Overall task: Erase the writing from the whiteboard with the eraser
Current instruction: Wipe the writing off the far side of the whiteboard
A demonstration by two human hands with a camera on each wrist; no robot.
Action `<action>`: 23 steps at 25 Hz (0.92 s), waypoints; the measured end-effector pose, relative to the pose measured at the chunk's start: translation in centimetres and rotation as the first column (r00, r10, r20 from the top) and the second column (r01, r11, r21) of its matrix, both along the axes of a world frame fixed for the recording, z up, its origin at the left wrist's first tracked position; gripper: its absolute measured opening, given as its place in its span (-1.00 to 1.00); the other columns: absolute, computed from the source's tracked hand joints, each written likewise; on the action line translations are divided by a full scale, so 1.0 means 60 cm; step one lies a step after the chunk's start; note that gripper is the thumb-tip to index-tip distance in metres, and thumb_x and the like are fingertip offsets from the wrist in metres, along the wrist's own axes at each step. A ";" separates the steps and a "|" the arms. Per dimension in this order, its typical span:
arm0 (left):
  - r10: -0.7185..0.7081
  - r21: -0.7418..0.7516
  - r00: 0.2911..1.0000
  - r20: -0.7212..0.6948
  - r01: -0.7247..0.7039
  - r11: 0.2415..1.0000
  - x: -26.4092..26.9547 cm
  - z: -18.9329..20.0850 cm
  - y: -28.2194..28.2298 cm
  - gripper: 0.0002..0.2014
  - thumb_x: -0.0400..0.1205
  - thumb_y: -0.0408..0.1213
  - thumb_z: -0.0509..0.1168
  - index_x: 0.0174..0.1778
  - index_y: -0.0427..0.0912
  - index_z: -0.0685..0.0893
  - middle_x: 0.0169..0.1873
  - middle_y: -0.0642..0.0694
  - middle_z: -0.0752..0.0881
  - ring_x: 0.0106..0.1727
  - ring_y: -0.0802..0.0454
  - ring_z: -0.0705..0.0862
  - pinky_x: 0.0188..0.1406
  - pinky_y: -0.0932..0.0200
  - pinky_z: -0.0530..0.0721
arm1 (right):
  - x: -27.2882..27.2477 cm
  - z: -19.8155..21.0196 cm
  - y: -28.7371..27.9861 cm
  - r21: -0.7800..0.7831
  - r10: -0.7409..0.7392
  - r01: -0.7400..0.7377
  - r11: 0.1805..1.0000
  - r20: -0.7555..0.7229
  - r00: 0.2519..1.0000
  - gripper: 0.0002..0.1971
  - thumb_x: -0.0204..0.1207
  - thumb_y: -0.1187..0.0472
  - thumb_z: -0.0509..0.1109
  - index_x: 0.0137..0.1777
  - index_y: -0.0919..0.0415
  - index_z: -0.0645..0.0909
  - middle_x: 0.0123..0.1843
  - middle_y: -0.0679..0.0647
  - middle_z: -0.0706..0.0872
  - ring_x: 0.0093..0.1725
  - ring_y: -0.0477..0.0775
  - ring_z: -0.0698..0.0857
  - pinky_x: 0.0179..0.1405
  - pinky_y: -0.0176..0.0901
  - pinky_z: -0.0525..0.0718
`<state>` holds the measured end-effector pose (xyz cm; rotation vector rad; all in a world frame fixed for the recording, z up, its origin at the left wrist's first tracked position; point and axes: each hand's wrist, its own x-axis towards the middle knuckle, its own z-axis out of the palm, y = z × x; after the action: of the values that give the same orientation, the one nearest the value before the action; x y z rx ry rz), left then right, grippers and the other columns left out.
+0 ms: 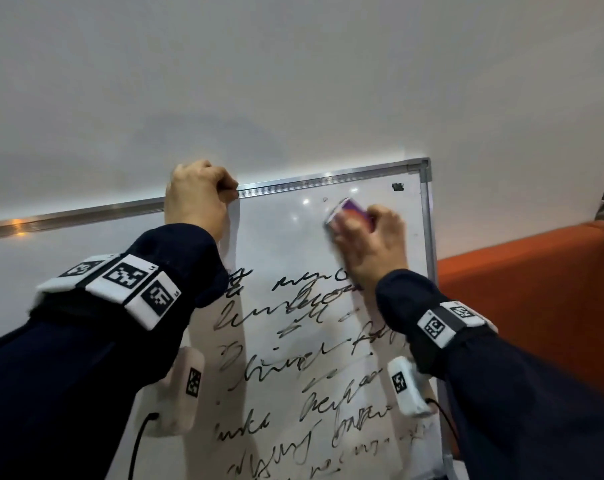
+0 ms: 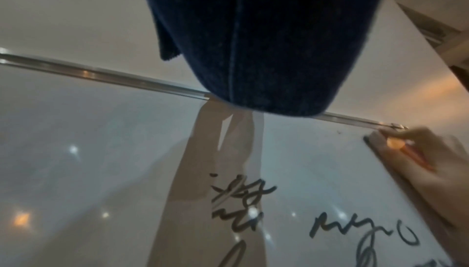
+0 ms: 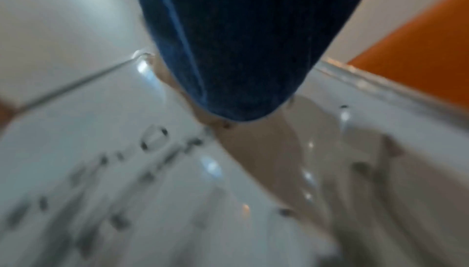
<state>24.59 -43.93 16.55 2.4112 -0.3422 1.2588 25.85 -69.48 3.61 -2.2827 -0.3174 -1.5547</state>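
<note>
A whiteboard (image 1: pixel 283 233) with a silver frame leans against the pale wall, its lower two thirds covered in black scrawled writing (image 1: pixel 293 355). My left hand (image 1: pixel 198 195) grips the top frame rail, fingers curled over it. My right hand (image 1: pixel 369 237) holds a purple and orange eraser (image 1: pixel 350 211) pressed to the board near the upper right corner, just above the first line of writing. The band of board around the eraser is wiped white. In the left wrist view the right hand (image 2: pixel 431 163) shows at the right with the writing (image 2: pixel 243 207) below. Both wrist views are mostly blocked by dark sleeve.
An orange surface (image 1: pixel 536 306) lies right of the board. A small black mark (image 1: pixel 397 187) sits near the board's top right corner. The pale wall (image 1: pixel 293 81) fills the view above. The right wrist view is blurred; the board's frame (image 3: pixel 380 89) and the orange surface (image 3: pixel 418 50) show there.
</note>
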 end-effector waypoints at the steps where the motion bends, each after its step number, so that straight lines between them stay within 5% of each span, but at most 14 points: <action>1: 0.040 0.034 0.999 0.005 -0.040 0.999 -0.001 -0.001 -0.008 -0.92 0.56 -0.42 0.41 -0.09 -0.24 0.80 -0.15 -0.16 0.71 0.03 -0.21 0.56 -0.04 0.01 0.52 | 0.007 0.012 -0.012 0.183 -0.052 0.057 0.981 -0.030 0.998 -0.61 0.63 -0.16 0.27 0.39 -0.08 0.48 0.22 0.21 0.39 0.14 0.19 0.39 0.20 0.15 0.53; 4: 0.099 0.095 0.995 -0.004 -0.099 0.991 -0.007 -0.001 -0.025 -0.90 0.59 -0.45 0.36 -0.08 -0.26 0.78 -0.13 -0.17 0.70 0.04 -0.21 0.52 -0.13 0.07 0.41 | 0.010 0.048 0.024 0.403 -0.103 0.136 0.905 -0.102 0.989 -0.65 0.65 -0.11 0.25 0.39 -0.10 0.42 0.20 0.20 0.38 0.11 0.14 0.42 0.17 0.07 0.56; 8: 0.166 0.179 0.984 -0.063 -0.153 0.972 -0.011 0.010 -0.025 -0.90 0.60 -0.42 0.36 -0.07 -0.23 0.78 -0.11 -0.15 0.68 0.06 -0.20 0.54 -0.13 0.01 0.47 | -0.003 0.041 0.101 -0.029 0.066 -0.067 0.997 -0.023 0.998 -0.61 0.64 -0.11 0.28 0.44 -0.14 0.49 0.19 0.17 0.39 0.12 0.17 0.40 0.17 0.04 0.54; 10: 0.183 0.214 0.981 -0.061 -0.166 0.962 -0.012 0.013 -0.025 -0.89 0.59 -0.43 0.35 -0.07 -0.21 0.78 -0.12 -0.16 0.69 0.04 -0.22 0.56 -0.14 0.00 0.46 | 0.005 0.031 0.070 -0.109 0.058 -0.055 0.992 0.017 0.998 -0.60 0.63 -0.11 0.29 0.44 -0.10 0.52 0.19 0.18 0.40 0.12 0.19 0.40 0.17 0.08 0.56; 15: 0.261 0.284 0.965 -0.012 -0.247 0.927 -0.011 0.010 -0.038 -0.93 0.59 -0.36 0.37 -0.11 -0.18 0.76 -0.16 -0.16 0.68 -0.01 -0.23 0.58 -0.05 0.01 0.31 | 0.017 0.013 -0.011 0.390 -0.119 0.133 0.911 -0.060 0.991 -0.62 0.63 -0.16 0.21 0.38 -0.06 0.46 0.19 0.23 0.40 0.13 0.16 0.44 0.25 0.08 0.53; 17: 0.282 0.291 0.959 -0.004 -0.269 0.918 -0.012 0.011 -0.047 -0.88 0.57 -0.20 0.41 -0.13 -0.19 0.73 -0.17 -0.16 0.67 -0.02 -0.21 0.57 -0.02 0.00 0.26 | 0.012 0.017 0.011 0.452 -0.115 0.135 0.882 -0.070 0.991 -0.65 0.63 -0.14 0.22 0.35 -0.07 0.42 0.16 0.24 0.40 0.10 0.15 0.44 0.20 0.04 0.53; 21: 0.262 0.265 0.965 -0.032 -0.244 0.933 -0.011 0.015 -0.048 -0.80 0.55 -0.11 0.42 -0.12 -0.19 0.73 -0.15 -0.15 0.66 0.04 -0.20 0.57 0.00 0.00 0.29 | -0.008 -0.019 0.040 0.045 0.023 -0.019 0.999 -0.080 0.997 -0.60 0.62 -0.13 0.33 0.43 -0.19 0.40 0.23 0.17 0.38 0.18 0.17 0.41 0.21 0.02 0.50; 23: 0.251 0.260 0.968 -0.034 -0.234 0.937 -0.010 0.013 -0.046 -0.80 0.55 -0.11 0.42 -0.10 -0.19 0.73 -0.11 -0.15 0.67 0.08 -0.19 0.57 0.03 0.00 0.32 | -0.003 -0.034 0.013 0.031 0.001 0.000 1.000 -0.046 0.999 -0.59 0.60 -0.12 0.36 0.43 -0.15 0.44 0.22 0.21 0.40 0.18 0.20 0.43 0.24 0.08 0.53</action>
<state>24.01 -46.68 17.36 2.7776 -0.2005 1.3008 25.65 -68.73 1.56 -2.2912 -0.2799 -1.4934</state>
